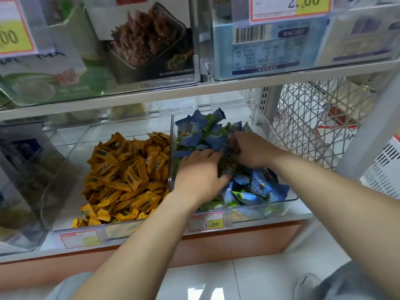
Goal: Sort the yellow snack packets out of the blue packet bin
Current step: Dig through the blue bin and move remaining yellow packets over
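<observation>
Just beside left hand [200, 176], yellow packets [127, 176]

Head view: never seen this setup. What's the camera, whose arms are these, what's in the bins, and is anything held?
There is no robot here. One camera worn on a person's head looks down at their bare arms. The left hand and right hand both dig into the blue packets in a clear bin on a shop shelf. The neighbouring bin holds yellow packets. The left hand lies fairly flat on the pile. The right hand's fingers curl into it, and whether they pinch a packet is hidden.
</observation>
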A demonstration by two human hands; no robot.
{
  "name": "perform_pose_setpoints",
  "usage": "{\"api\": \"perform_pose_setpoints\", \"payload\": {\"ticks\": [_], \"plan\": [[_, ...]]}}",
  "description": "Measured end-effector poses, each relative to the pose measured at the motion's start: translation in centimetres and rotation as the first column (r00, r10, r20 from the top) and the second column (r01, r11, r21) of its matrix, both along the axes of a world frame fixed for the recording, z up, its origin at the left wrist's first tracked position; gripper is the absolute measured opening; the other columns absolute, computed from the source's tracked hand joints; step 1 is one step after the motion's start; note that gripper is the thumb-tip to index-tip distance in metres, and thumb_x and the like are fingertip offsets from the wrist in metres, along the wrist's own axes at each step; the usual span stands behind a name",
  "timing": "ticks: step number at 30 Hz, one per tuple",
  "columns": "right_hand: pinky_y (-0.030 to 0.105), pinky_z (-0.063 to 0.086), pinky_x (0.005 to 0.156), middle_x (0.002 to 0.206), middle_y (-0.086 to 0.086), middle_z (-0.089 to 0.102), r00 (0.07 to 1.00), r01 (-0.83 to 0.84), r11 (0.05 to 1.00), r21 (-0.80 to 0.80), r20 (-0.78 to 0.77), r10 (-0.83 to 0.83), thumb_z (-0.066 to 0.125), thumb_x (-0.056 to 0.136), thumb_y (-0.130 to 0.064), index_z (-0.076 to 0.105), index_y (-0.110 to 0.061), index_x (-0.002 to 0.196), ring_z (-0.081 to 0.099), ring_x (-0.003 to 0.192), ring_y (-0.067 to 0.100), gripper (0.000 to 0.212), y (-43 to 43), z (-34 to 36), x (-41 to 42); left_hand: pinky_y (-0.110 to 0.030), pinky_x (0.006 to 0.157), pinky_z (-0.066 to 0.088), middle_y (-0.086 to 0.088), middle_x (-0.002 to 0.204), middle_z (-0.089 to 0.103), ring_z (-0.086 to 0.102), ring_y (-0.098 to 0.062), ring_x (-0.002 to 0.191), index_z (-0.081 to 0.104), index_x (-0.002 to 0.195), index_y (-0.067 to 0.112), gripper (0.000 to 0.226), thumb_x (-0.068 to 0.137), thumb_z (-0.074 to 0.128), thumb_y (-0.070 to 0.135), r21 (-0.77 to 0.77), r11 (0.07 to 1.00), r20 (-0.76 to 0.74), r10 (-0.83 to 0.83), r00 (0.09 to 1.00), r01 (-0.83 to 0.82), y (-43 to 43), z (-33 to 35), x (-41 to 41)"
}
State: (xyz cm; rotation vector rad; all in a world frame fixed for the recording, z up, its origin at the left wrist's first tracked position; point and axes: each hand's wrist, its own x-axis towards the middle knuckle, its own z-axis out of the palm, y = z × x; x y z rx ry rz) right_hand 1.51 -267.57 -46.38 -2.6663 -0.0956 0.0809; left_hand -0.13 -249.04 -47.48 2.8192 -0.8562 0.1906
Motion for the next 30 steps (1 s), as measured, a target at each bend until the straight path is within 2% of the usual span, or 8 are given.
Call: {"api": "perform_pose_setpoints", "payload": {"ticks": [3,7,9,14,19,24,27,30], "plan": [[0.028,0.041,0.064,0.091,-0.004,0.06,0.999,0.005,1.0,0.023,-0.051,-0.004,0.076,0.079,-0.037,0.052,-0.019,0.104,0.058,0.086,0.015,0.039,-0.1,1.2,-0.4,-0.042,0.1,0.032,0.002,0.136,0.054,0.044,-0.028,0.127,0.045,0.142,0.037,0.062,0.088,0.048,0.066,0.091,0.996,-0.009,0.014,1.0,-0.013,0.1,-0.1,1.1],[0.024,0.043,0.064,0.093,-0.001,0.062,0.997,0.074,0.995,0.064,-0.009,-0.074,0.074,0.078,-0.025,0.06,-0.015,0.104,0.059,0.087,0.018,0.032,-1.0,2.7,-1.0,-0.044,0.097,0.028,0.0,0.13,0.054,0.041,-0.029,0.125,0.059,0.126,0.039,0.051,0.086,0.046,0.069,0.168,0.985,-0.072,0.04,0.997,-0.028,-0.7,-0.3,1.5],[0.019,0.04,0.065,0.093,-0.011,0.056,0.995,0.09,0.993,0.077,0.043,-0.094,0.072,0.078,-0.021,0.059,-0.024,0.099,0.056,0.089,0.015,0.025,-1.3,3.2,-1.3,-0.043,0.099,0.03,0.002,0.132,0.055,0.042,-0.027,0.126,0.06,0.124,0.038,0.044,0.089,0.046,0.061,0.135,0.991,-0.111,0.03,0.993,-0.014,-1.1,-0.4,1.6],[0.014,0.038,0.067,0.105,-0.008,0.058,0.98,0.1,0.984,0.149,0.159,-0.124,0.062,0.082,-0.005,0.063,-0.024,0.106,0.054,0.095,0.011,0.031,-1.7,3.5,-1.6,-0.042,0.099,0.043,0.009,0.121,0.067,0.059,-0.022,0.112,0.058,0.113,0.04,0.022,0.095,0.048,0.048,0.005,1.0,-0.322,0.017,0.947,-0.016,-1.2,0.4,2.4],[0.023,0.049,0.083,0.103,-0.011,0.065,0.976,0.107,0.97,0.217,0.163,-0.144,0.067,0.082,-0.006,0.067,-0.024,0.11,0.062,0.099,0.01,0.033,-1.9,3.5,-1.9,-0.046,0.103,0.042,0.012,0.124,0.065,0.058,-0.02,0.116,0.057,0.121,0.049,0.034,0.088,0.054,0.051,0.018,1.0,-0.396,0.02,0.918,-0.014,-1.3,0.9,2.4],[0.035,0.058,0.086,0.097,-0.01,0.07,0.975,0.127,0.941,0.315,0.134,-0.177,0.076,0.077,-0.008,0.065,-0.032,0.091,0.068,0.088,0.007,0.03,-2.1,3.5,-2.0,-0.038,0.085,0.049,0.01,0.116,0.067,0.061,-0.021,0.103,0.061,0.118,0.045,0.036,0.082,0.061,0.039,0.106,0.993,-0.335,-0.01,0.942,0.048,-1.1,0.9,2.0],[0.042,0.058,0.085,0.094,-0.006,0.07,0.972,0.131,0.942,0.309,0.146,-0.183,0.076,0.079,-0.011,0.065,-0.033,0.087,0.069,0.087,0.013,0.026,-2.1,3.6,-2.2,-0.036,0.084,0.054,0.007,0.118,0.068,0.063,-0.021,0.1,0.063,0.113,0.04,0.027,0.087,0.061,0.033,-0.022,1.0,-0.311,-0.008,0.95,0.001,-1.0,0.6,2.0],[0.043,0.057,0.087,0.097,-0.005,0.07,0.966,0.111,0.918,0.382,0.174,-0.189,0.072,0.084,-0.017,0.069,-0.029,0.095,0.069,0.09,0.014,0.017,-1.9,3.7,-2.3,-0.034,0.082,0.056,0.012,0.109,0.069,0.067,-0.015,0.093,0.064,0.104,0.041,0.016,0.09,0.062,0.034,-0.347,0.932,-0.336,-0.025,0.941,-0.099,-0.7,1.1,2.2]]}}
